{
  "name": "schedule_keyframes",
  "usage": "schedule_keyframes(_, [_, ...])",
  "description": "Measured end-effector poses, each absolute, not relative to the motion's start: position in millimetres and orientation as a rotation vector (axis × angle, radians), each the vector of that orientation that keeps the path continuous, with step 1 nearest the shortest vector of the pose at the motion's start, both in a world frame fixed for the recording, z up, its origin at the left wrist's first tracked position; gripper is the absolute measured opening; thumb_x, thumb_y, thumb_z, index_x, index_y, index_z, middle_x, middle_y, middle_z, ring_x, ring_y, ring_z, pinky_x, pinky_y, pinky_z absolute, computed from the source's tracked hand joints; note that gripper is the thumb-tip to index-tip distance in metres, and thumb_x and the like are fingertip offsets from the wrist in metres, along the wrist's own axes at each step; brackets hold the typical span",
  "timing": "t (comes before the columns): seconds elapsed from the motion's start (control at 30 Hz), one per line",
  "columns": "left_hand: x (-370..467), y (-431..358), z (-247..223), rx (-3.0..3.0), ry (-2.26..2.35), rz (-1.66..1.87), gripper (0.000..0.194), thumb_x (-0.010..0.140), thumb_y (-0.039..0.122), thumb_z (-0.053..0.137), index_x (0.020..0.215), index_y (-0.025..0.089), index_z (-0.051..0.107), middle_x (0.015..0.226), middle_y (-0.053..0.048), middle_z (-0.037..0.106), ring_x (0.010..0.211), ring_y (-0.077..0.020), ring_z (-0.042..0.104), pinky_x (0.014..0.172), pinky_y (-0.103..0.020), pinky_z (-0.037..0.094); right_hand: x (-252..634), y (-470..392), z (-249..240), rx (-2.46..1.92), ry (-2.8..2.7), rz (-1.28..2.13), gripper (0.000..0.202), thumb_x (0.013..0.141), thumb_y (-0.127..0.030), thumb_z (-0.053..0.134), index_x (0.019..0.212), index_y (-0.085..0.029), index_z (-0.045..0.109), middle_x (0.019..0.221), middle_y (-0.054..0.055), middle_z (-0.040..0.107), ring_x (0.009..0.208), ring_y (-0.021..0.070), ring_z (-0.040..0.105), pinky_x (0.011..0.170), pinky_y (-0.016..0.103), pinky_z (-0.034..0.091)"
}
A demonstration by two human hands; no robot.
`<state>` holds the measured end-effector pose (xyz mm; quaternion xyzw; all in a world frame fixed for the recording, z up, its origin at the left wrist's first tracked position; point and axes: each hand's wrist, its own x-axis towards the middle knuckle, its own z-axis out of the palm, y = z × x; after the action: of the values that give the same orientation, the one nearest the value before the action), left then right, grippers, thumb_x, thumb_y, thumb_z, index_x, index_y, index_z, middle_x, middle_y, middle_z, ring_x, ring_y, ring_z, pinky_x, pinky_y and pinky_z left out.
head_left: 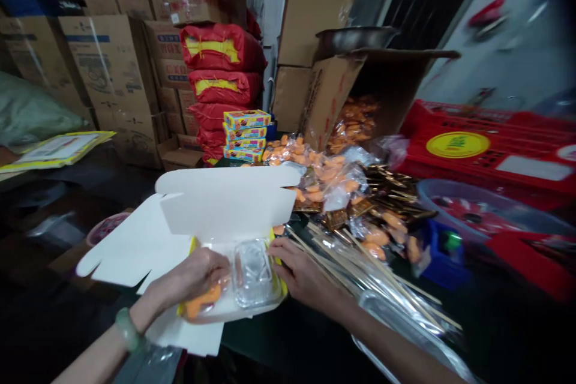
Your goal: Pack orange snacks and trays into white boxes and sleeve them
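The left hand, a smooth pale-green bangle on its wrist, dips curled fingers into an open paperboard carton; whether they clasp anything cannot be told. The right hand bends its fingers over the carton's right wall; how firmly it grips is unclear. The carton sits between both hands on a dark tabletop, its matte white flaps spread left, far and near, with yellow along its sides. Inside at right lies a shiny, rounded-corner foil tray; at left, a glossy orange piece sits below the left hand.

Right of the carton, thin pale sticks lie among crinkled clear plastic. Farther off spreads a heap of orange pieces in clear film, beside flat, brown-gold sachets. Behind it, a tipped cardboard box holds more orange pieces, its depths in shadow. Small printed boxes are stacked to its left.

The left fingertips are hidden, and the orange piece is partly covered. The right forearm crosses a clear tray, cut off by the near edge. Blur softens the red crate at far right.
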<state>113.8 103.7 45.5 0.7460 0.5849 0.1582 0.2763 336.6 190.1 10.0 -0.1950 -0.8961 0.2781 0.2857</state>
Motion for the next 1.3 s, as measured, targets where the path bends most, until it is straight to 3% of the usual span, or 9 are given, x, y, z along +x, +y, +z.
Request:
schedule_keyframes(0.1, [117,114,25,2.269,1.744,0.298,0.025,0.078,0.02,0.036,0.059,0.016,0.052,0.059,-0.002,0.052,0.056,-0.0138,0.045,0.057,-0.027,0.036,338,195,7,-0.504,-2.34,0.658,0.027,0.081,-0.007,0.042,0.101,-0.019,0.056,0.1,0.008,0.054,0.096,0.0159,0.053,0.086,0.031,0.045])
schedule_keyframes(0.23, [118,108,17,2.389,2.079,0.59,0.02,0.079,0.026,0.04,0.075,0.016,0.058,0.082,-0.008,0.057,0.073,-0.0214,0.051,0.064,-0.034,0.042,360,215,6,-0.735,-2.179,0.276,0.032,0.083,-0.009,0.038,0.11,-0.019,0.051,0.106,0.009,0.052,0.1,0.0177,0.052,0.088,0.032,0.044])
schedule_keyframes(0.47, [131,62,26,2.41,1.733,0.474,0.021,0.08,0.036,0.049,0.076,0.018,0.058,0.084,-0.008,0.059,0.083,-0.0227,0.054,0.076,-0.036,0.047,399,281,2,-1.68,-2.311,-0.353,0.045,0.079,-0.04,0.053,0.115,-0.012,0.049,0.103,0.019,0.056,0.086,0.0295,0.058,0.068,0.037,0.044])
schedule_keyframes(0.6, [127,68,37,2.263,1.768,0.57,0.021,0.085,0.028,0.039,0.086,0.017,0.057,0.095,-0.009,0.056,0.086,-0.0198,0.054,0.075,-0.032,0.048,402,297,8,-1.88,-2.34,-0.275,0.026,0.085,-0.026,0.04,0.098,-0.011,0.057,0.08,0.016,0.062,0.072,0.0269,0.062,0.056,0.032,0.041])
schedule_keyframes(0.7, [121,84,39,2.245,1.904,0.496,0.029,0.08,0.026,0.047,0.105,0.012,0.051,0.113,-0.015,0.05,0.101,-0.0255,0.049,0.084,-0.04,0.044,417,287,36,-1.872,-2.111,-0.257,0.028,0.083,-0.021,0.041,0.105,-0.01,0.054,0.075,0.015,0.063,0.068,0.0271,0.061,0.056,0.034,0.041])
schedule_keyframes(0.77, [121,92,36,2.24,1.979,0.283,0.032,0.074,0.025,0.053,0.102,0.01,0.053,0.107,-0.017,0.053,0.097,-0.0295,0.05,0.083,-0.046,0.042,426,270,60,-1.692,-1.861,-0.173,0.031,0.081,-0.023,0.044,0.108,-0.012,0.053,0.078,0.014,0.062,0.067,0.0255,0.06,0.059,0.036,0.043])
schedule_keyframes(0.97, [125,93,29,2.19,1.956,0.249,0.03,0.075,0.031,0.057,0.097,0.011,0.058,0.091,-0.012,0.057,0.084,-0.0263,0.052,0.078,-0.044,0.04,352,199,71,-0.926,-1.667,0.797,0.04,0.074,-0.028,0.053,0.112,-0.024,0.041,0.087,0.006,0.058,0.057,0.0165,0.055,0.044,0.029,0.046])
schedule_keyframes(1.1, [121,84,29,2.246,1.786,0.467,0.023,0.077,0.032,0.057,0.091,0.014,0.06,0.089,-0.01,0.057,0.082,-0.0221,0.052,0.073,-0.035,0.042,262,174,29,-0.857,-1.856,0.727,0.022,0.077,-0.015,0.043,0.098,-0.019,0.049,0.091,0.007,0.057,0.081,0.0191,0.055,0.074,0.035,0.047])
schedule_keyframes(1.3, [119,78,25,2.468,1.738,0.649,0.023,0.079,0.033,0.053,0.066,0.016,0.061,0.075,-0.009,0.061,0.077,-0.0231,0.052,0.072,-0.039,0.04,218,169,13,-0.925,-2.514,0.499,0.021,0.083,-0.016,0.04,0.08,-0.017,0.061,0.081,0.008,0.059,0.084,0.0215,0.051,0.077,0.038,0.041])
